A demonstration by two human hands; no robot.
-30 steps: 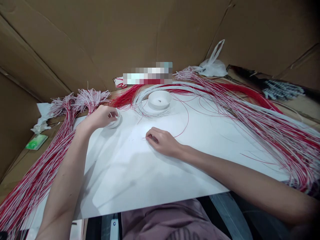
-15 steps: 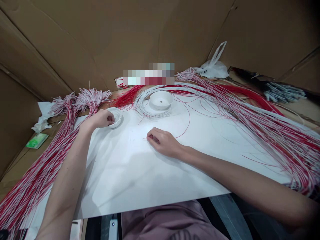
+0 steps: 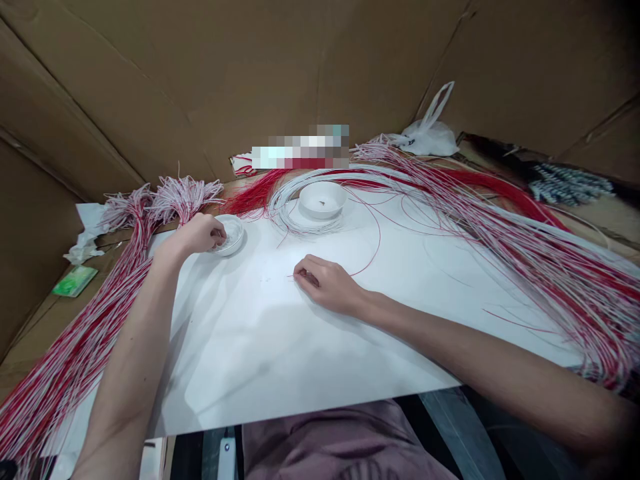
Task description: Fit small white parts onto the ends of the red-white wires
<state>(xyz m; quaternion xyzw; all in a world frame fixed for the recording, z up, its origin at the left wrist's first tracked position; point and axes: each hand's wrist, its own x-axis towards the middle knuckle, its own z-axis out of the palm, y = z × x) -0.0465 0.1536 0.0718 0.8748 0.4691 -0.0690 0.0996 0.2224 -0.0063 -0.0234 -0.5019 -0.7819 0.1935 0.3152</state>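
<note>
My left hand (image 3: 201,233) reaches into a small white bowl (image 3: 239,244) on the left of the white board. Its fingers are pinched together over small whitish pieces in the bowl; whether one is between them I cannot make out. My right hand (image 3: 327,283) rests on the middle of the board, closed on a thin red wire (image 3: 376,250). A short end of the wire pokes out past the fingertips, and the rest curves back toward the bundles. Behind it stands a second white bowl (image 3: 323,210) with a tiny dark piece inside.
Bundled red and white wires (image 3: 95,320) run along the left side, and more wires (image 3: 525,267) sweep round the right. Coiled white wire (image 3: 280,207) lies by the second bowl. At the back are a plastic bag (image 3: 431,139) and cardboard walls (image 3: 250,73). A green packet (image 3: 75,281) lies far left.
My left hand has shifted slightly left and up within the bowl, uncovering more of the whitish pieces. My right hand has stayed in place with the wire.
</note>
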